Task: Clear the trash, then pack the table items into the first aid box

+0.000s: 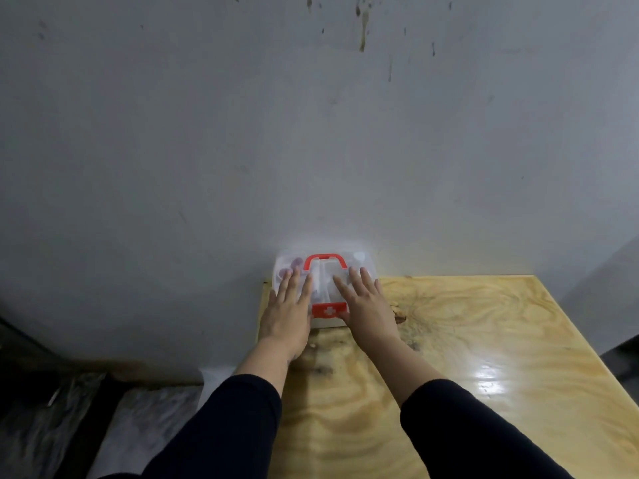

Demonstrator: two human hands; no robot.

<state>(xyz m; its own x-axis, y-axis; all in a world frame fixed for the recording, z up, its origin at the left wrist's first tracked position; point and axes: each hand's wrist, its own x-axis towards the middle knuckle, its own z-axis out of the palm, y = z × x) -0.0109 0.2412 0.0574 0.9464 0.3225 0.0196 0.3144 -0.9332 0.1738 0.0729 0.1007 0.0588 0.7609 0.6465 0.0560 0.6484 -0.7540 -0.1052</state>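
Observation:
The first aid box, clear plastic with a red handle and a red latch bearing a white cross, lies closed at the table's far left corner against the wall. Small items show dimly through its lid. My left hand rests flat on the lid's left half, fingers spread. On the right half lies my right hand, also flat with fingers apart. Neither hand grips anything.
The pale wooden table stretches to the right and toward me, glossy with dark stains near the box. A grey wall stands right behind the box. Left of the table is a drop to the dark floor.

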